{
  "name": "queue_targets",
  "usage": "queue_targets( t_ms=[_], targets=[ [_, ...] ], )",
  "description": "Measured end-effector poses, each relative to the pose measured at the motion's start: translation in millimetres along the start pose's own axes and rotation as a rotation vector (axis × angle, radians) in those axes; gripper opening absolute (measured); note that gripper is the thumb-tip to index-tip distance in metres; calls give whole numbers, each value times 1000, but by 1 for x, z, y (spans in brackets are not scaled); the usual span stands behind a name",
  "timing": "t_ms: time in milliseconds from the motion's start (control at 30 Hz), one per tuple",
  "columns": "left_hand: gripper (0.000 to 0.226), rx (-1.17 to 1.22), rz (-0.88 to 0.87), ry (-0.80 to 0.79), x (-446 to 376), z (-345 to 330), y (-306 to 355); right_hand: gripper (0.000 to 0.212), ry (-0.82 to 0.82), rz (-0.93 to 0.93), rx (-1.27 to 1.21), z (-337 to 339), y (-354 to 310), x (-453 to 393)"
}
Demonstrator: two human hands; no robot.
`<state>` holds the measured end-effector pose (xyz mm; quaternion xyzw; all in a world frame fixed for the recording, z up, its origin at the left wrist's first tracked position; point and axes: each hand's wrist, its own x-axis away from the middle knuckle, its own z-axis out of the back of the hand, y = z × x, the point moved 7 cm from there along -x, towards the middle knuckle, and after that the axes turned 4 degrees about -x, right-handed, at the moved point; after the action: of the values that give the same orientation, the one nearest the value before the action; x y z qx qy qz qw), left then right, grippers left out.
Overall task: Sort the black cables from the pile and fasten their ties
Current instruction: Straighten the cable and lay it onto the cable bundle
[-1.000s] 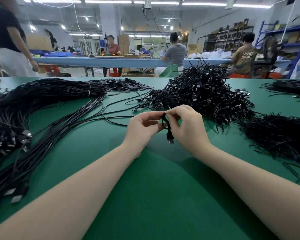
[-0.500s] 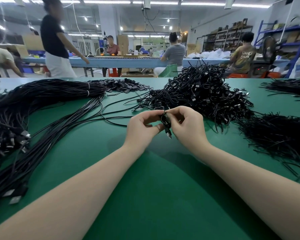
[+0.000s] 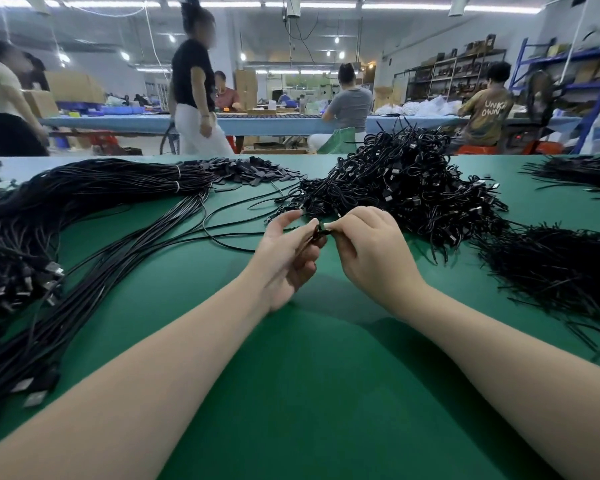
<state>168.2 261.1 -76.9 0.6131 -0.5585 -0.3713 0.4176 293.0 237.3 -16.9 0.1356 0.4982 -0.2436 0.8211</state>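
- Since the earlier frames, both hands have turned: the left hand (image 3: pixel 286 261) has rolled palm-up with its forefinger lifted clear, and the plug that hung below the fingers no longer shows; a passer-by in a black top (image 3: pixel 193 88) has walked further right behind the surface (image 3: pixel 291 393).
- Far left: long black cables (image 3: pixel 94 206) lie in a thick hank bound by two pale ties; metal plugs show at the near ends; each cable looks limp and light, the hank as a whole probably heavy and prone to drag.
- Centre left: left hand, thumb and a finger pinching one side of the small coiled cable (image 3: pixel 317 233); remaining fingers loosely curled, holding nothing else.
- Centre: the coiled cable is held just above the surface, between both hands and just in front of the pile (image 3: pixel 406 188); judged light, soft and springy, likely to uncoil if released; best held across the bundled loops, not by a plug.
- Centre right: right hand (image 3: pixel 369 251), fingers curled, fingertips clamped on the other side of the coil; whether they hold the tie itself cannot be told.
- Right: a heap of thin black ties (image 3: pixel 555 268); thin and probably bendable, easily snagged.
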Motion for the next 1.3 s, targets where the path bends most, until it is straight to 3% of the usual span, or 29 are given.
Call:
queue_targets(
  t_ms=[33, 200, 367, 467, 533, 600, 700, 800, 867, 967, 1100, 1200, 1300],
  targets=[
    [11, -62, -28, -46, 1, -1, 1, 10, 3, -28, -21, 0, 2, 1],
    [39, -352, -240, -81, 1, -3, 5, 9, -1, -158, -139, -3, 11, 2],
    [27, -496, -473, -6, 2, 2, 13, 9, 14, -173, -161, -2, 10, 1],
    [11, -480, -452, 40, 4, 1, 14, 6, 54, -173, -165, -2, 8, 0],
    [18, -484, -366, 17, 4, -1, 9, 6, 59, -166, -149, -2, 8, 0],
    [18, -334, -237, -49, 3, -3, 4, 5, 40, -133, -118, -1, 7, 0],
    [43, -160, -59, -16, -1, 6, 0, 7, -25, 2, 24, -2, -2, 0],
    [22, -104, 2, -25, -1, 7, -3, 8, -58, 69, 98, -6, -8, 1],
    [19, -115, -21, -66, 2, 2, -2, 6, -39, -15, 32, -5, -2, 2],
    [36, -138, -56, -99, 0, 1, -4, 5, -10, -149, -74, -3, 9, 4],
    [50, -298, -254, -87, 0, 3, 0, 7, -12, -219, -147, -5, 11, 6],
    [45, -361, -357, -43, 2, 6, 5, 7, -13, -234, -169, -6, 9, 5],
    [39, -376, -352, -6, 1, 9, 5, 8, 7, -266, -206, -4, 12, 5]
  ],
)
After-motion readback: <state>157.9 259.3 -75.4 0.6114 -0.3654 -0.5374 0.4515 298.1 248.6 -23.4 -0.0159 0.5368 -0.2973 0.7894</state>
